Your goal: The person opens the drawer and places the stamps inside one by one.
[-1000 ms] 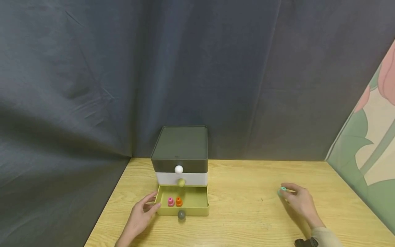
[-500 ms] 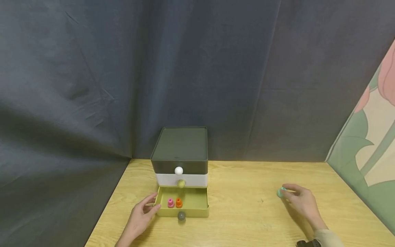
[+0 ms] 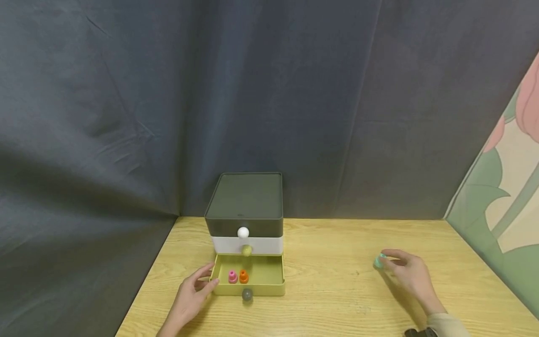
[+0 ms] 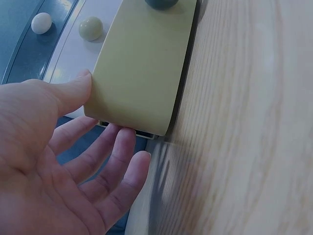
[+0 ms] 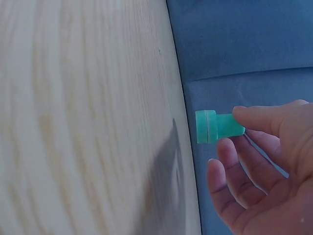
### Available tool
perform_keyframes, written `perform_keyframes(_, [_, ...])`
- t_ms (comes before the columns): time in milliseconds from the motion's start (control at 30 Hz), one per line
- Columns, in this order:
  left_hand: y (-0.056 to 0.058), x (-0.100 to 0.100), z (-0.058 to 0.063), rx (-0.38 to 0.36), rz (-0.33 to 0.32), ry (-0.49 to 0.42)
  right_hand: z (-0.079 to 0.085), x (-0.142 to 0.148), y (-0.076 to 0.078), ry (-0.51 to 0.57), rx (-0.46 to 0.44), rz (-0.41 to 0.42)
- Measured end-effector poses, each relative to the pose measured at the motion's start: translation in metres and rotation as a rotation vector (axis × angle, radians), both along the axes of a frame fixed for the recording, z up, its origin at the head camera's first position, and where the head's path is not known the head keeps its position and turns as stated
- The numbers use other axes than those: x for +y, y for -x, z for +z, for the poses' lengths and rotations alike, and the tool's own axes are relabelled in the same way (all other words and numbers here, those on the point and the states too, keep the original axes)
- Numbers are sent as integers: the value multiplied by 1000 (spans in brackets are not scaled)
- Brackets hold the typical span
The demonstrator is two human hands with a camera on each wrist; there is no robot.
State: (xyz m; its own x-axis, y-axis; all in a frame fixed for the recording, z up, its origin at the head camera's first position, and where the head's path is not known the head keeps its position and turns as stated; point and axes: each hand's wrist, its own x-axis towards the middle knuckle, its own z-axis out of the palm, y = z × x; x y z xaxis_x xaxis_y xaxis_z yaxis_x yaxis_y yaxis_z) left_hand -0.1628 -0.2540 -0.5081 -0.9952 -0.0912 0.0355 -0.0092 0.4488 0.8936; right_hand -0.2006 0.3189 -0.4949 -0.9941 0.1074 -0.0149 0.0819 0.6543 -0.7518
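In the head view my left hand point(image 3: 189, 297) is at the left front corner of the pulled-out bottom drawer point(image 3: 269, 289). Its thumb and fingers grip that corner, the thumb at the front edge and the fingers along the side, as the left wrist view shows on the olive drawer front point(image 4: 139, 63). Inside lie a pink peg point(image 3: 232, 277) and an orange peg point(image 3: 244, 276). Far to the right, my right hand point(image 3: 408, 274) pinches a teal peg point(image 5: 222, 126) by its narrow end, above the table. The peg's wide, flat end points away from the fingers.
Above the drawer are a white drawer point(image 3: 227, 245) with an olive knob and a dark grey drawer point(image 3: 225, 228) with a white knob. The wooden table point(image 3: 328, 281) ends at a dark curtain point(image 3: 316, 117). A floral panel point(image 3: 505, 196) stands at the right.
The right hand turns the teal peg slightly in its fingertips, and the peg has shifted a little left. The left hand and the drawer stay in place.
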Motion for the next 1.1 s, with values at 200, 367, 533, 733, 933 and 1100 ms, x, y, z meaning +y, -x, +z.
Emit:
perform_keyframes(200, [1, 0, -1, -1, 3, 0, 2, -7, -3, 15, 23, 5])
perform_keyframes(367, [1, -1, -2, -10, 2, 1, 3, -11, -4, 19, 39, 9])
perform_keyframes(533, [1, -1, -2, -11, 3, 2, 4, -14, -3, 13, 78, 21])
perform_keyframes(733, [2, 0, -3, -2, 4, 1, 6, -21, -6, 1, 115, 26])
perform_keyframes(933, [1, 0, -4, 0, 4, -10, 8, -25, -7, -24, 147, 46])
perform_keyframes(1100, [1, -1, -4, -3, 3, -8, 10, -30, -7, -31, 159, 57])
